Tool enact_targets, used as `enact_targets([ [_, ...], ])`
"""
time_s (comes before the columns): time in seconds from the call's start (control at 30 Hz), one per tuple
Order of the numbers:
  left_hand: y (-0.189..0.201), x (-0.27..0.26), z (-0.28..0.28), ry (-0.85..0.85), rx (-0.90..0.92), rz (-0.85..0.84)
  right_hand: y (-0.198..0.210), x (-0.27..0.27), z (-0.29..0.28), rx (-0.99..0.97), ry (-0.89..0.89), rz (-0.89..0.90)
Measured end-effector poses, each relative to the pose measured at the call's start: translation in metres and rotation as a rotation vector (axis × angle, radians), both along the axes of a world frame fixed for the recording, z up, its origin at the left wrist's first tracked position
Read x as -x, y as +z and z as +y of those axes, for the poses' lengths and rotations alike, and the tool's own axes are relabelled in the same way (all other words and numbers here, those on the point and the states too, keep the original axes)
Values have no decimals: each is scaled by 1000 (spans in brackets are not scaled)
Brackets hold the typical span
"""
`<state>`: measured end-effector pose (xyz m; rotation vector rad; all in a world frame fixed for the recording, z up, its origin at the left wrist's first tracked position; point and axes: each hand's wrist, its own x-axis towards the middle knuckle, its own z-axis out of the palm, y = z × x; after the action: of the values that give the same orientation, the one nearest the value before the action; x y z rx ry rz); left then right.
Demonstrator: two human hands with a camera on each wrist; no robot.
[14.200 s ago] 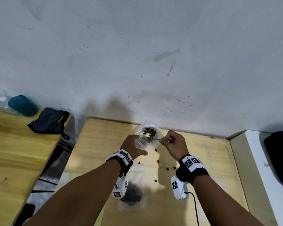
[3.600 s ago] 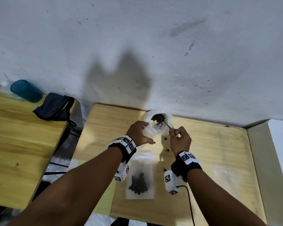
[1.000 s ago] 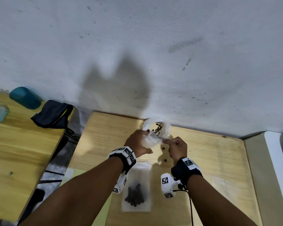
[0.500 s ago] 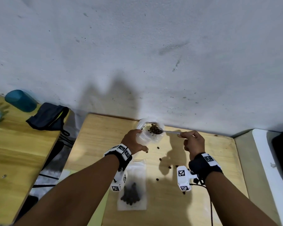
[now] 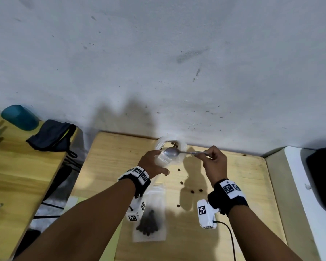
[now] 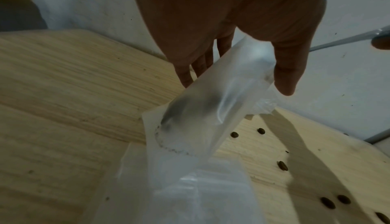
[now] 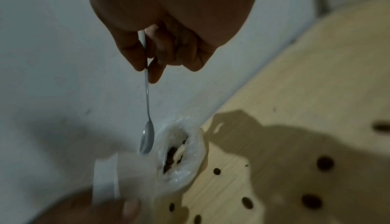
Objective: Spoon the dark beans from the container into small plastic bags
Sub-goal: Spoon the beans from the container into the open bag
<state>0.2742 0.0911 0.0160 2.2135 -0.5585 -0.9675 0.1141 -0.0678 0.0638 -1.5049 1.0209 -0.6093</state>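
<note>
Pale wooden tabletop (image 5: 233, 185) against a scuffed grey wall, and the action sat right at the back edge: the container (image 5: 179, 159), clear and lined with crinkly plastic, lay near the wall with only a few dark beans (image 7: 170, 156) left inside. The left hand (image 5: 151, 163) curled thumb and fingers round an empty small plastic bag (image 6: 202, 111), holding it beside the container's mouth; the bag hung limp and translucent, and where exactly its opening faced could not be told. The right hand (image 5: 214, 162) pinched the slim metal spoon (image 5: 172, 152) by the handle end, between thumb and fingers, with the bowl hovering empty over the container. Stray beans (image 5: 191, 191) dotted the wood between the wrists, and a filled bag (image 5: 149, 225) lay flat nearer the person. By the look of it, the beans were light, hard and quick to roll, so a level spoon mattered; the bag was soft and slippery, best gripped at the rim to keep its mouth open. Off left, a teal cup (image 5: 20, 117) and dark cloth (image 5: 52, 134) rested on a second table.
</note>
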Motion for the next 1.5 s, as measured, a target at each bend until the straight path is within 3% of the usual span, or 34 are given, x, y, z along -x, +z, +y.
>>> enact_targets([
  [0.1,-1,0,2,3,3,-3,-8,2,-3,2,-162,2],
  [0.27,-1,1,2,-34,30,-35,-30,-17,5,164,-88,180],
  [0.43,-2,-3,4,-70,57,-52,-56,-26,10,188,-80,258],
  [0.67,-6,-2,3,-102,88,-59,-77,-20,42,-24,19,232],
  [0.93,-7,-3,1,-46,131,-39,-78,-16,49,-255,-36,256],
  [1.17,-7,1,5,-159,115,-38,-57,-29,39,-547,-153,181],
  [1.5,-1,-4,3,28,112,35,-41,-10,15,-522,-213,136],
])
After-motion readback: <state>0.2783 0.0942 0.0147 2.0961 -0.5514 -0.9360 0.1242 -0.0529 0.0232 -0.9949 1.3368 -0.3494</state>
